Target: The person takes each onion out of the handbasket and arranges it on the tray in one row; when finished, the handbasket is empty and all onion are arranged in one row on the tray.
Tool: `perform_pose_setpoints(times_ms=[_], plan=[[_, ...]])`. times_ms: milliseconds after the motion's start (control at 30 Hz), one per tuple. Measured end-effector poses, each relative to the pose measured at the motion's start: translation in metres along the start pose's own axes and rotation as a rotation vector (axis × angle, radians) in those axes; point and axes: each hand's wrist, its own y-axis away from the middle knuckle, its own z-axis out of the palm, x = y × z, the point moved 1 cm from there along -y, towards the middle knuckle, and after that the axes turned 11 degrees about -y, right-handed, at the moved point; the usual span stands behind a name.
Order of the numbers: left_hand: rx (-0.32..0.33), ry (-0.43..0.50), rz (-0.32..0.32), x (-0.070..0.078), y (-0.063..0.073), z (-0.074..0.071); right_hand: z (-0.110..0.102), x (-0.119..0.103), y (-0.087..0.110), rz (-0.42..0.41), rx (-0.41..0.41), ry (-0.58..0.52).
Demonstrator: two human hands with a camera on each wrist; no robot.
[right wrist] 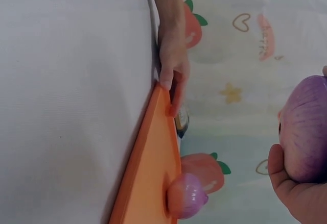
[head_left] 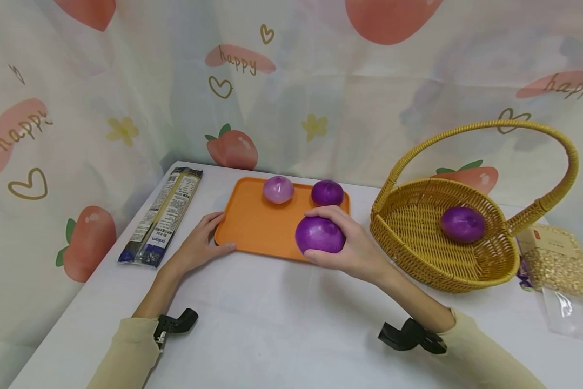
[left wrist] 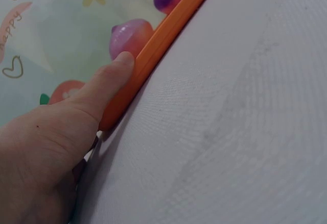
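Note:
My right hand (head_left: 352,246) grips a purple onion (head_left: 319,235) between thumb and fingers, above the near right part of an orange tray (head_left: 252,221). In the right wrist view the held onion (right wrist: 306,132) is partly cut off by the frame edge. My left hand (head_left: 197,246) holds the tray's near left corner, thumb along the front rim (left wrist: 135,83) and fingers at the left side. Along the tray's far side sit a pale purple onion (head_left: 278,190) and a darker purple onion (head_left: 327,193).
Right of the tray stands a yellow wicker basket (head_left: 417,270) with a tall handle and one purple onion (head_left: 463,224) inside. Beyond it lies a clear bag of grains (head_left: 558,262). A long noodle-like packet (head_left: 162,216) lies to the left. Patterned cloth hangs behind the table.

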Motion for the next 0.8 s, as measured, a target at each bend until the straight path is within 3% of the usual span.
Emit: perform_pose_setpoints(times_ms=[800], plan=[[-0.008,0.006,-0.006,-0.002,0.0,0.001,0.011,0.018,-0.02,0.031,-0.011,-0.021]])
